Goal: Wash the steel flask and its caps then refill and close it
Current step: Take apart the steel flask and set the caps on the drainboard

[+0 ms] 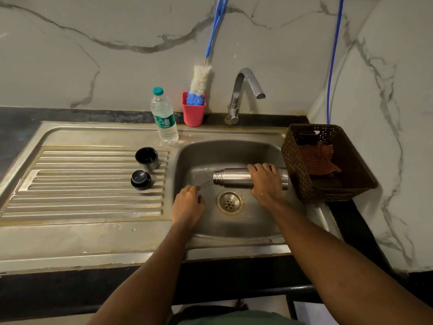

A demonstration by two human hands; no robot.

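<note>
My right hand (266,181) grips the steel flask (234,178) around its middle and holds it sideways over the sink basin (234,151), open mouth pointing left. A thin stream of water runs from the mouth. My left hand (188,204) hovers just left of the drain (229,202), fingers curled, holding nothing, under the water stream. The steel outer cap (147,158) stands mouth up on the ribbed draining board (82,184). The black inner stopper (141,179) sits just in front of it.
A plastic water bottle (164,117) stands at the sink's back rim beside a red cup (193,111) holding a bottle brush (199,83). The tap (243,92) rises behind the basin. A brown basket (328,160) with a red cloth sits at the right.
</note>
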